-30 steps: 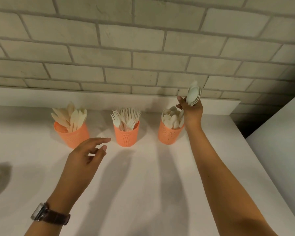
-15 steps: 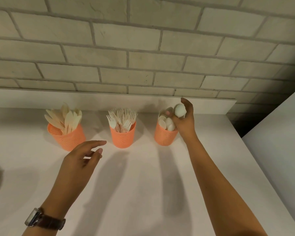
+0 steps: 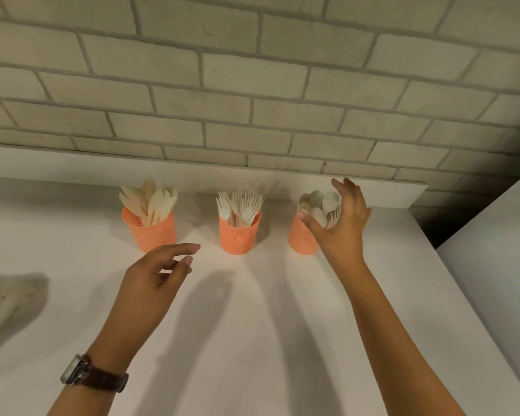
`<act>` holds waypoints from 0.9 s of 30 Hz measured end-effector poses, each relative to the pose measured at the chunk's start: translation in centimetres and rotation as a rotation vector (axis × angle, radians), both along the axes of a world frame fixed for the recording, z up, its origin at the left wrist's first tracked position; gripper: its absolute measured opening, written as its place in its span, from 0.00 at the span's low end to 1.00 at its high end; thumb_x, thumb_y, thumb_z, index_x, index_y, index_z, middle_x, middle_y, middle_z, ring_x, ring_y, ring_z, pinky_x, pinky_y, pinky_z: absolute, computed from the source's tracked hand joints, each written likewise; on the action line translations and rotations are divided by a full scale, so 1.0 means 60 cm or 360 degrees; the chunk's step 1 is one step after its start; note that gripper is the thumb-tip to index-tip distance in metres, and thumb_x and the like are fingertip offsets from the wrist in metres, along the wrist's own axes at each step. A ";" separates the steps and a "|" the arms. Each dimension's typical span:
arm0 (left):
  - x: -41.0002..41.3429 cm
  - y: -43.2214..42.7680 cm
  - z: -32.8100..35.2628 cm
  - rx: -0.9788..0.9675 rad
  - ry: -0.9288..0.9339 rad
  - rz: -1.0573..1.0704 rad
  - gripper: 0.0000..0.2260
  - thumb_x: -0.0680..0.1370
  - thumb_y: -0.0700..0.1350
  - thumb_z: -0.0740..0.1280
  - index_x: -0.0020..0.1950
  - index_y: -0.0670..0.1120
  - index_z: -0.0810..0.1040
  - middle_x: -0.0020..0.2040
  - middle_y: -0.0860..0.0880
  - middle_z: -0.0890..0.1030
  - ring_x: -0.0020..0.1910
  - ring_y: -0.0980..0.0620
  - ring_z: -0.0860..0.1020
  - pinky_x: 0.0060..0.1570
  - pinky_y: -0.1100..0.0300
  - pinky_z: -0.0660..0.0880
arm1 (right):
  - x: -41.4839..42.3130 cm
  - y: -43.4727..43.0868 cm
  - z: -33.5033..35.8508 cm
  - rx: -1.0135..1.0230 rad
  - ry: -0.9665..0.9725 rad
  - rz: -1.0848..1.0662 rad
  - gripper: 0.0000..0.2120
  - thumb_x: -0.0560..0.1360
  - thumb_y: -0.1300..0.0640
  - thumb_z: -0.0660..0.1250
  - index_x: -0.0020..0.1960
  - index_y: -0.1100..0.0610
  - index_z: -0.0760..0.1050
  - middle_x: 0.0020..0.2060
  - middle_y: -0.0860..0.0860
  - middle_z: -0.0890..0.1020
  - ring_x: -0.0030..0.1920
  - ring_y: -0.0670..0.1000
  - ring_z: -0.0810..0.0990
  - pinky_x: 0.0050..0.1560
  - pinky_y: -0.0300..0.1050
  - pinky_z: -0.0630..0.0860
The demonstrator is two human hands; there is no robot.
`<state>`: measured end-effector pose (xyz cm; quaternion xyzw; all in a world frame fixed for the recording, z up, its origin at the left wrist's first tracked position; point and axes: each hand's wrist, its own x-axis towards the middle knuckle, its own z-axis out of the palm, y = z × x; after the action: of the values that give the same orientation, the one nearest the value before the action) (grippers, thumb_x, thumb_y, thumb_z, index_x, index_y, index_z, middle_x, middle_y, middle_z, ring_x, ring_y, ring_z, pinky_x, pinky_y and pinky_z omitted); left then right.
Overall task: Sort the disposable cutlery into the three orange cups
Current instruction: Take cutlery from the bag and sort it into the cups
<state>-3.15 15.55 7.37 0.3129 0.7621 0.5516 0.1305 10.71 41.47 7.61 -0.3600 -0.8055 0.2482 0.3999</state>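
Three orange mesh cups stand in a row near the back of the white counter. The left cup (image 3: 150, 234) holds knives (image 3: 150, 199), the middle cup (image 3: 239, 237) holds forks (image 3: 240, 204), and the right cup (image 3: 300, 240) holds spoons (image 3: 320, 205). My right hand (image 3: 344, 223) is at the right cup's rim, fingers spread and fairly straight around the spoon heads, thumb near the cup's front edge. It hides the cup's right side. My left hand (image 3: 158, 273) hovers above the counter in front of the left and middle cups, fingers relaxed, holding nothing. A watch is on that wrist.
A brick wall with a low white ledge (image 3: 388, 193) runs behind the cups. A blurred pale object (image 3: 0, 298) lies at the counter's left edge. The counter ends at the right, with a dark gap (image 3: 442, 226) and another white surface (image 3: 499, 265) beyond.
My right hand brought the spoons down from above the right cup into it and its fingers spread apart. My left hand stayed in about the same place.
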 end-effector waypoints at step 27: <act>-0.340 -0.599 -0.045 -0.0478 0.0319 0.0803 0.07 0.71 0.52 0.70 0.47 0.63 0.79 0.65 0.56 0.67 0.57 0.54 0.67 0.51 0.59 0.68 | -0.414 -0.689 -0.077 -0.0389 -0.0322 0.1182 0.07 0.73 0.54 0.65 0.47 0.44 0.78 0.48 0.39 0.79 0.52 0.42 0.76 0.51 0.29 0.70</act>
<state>-23.52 -20.39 4.68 0.1440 0.8978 0.4142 -0.0415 -14.15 0.14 2.98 -0.1118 -0.8807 0.4331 0.1558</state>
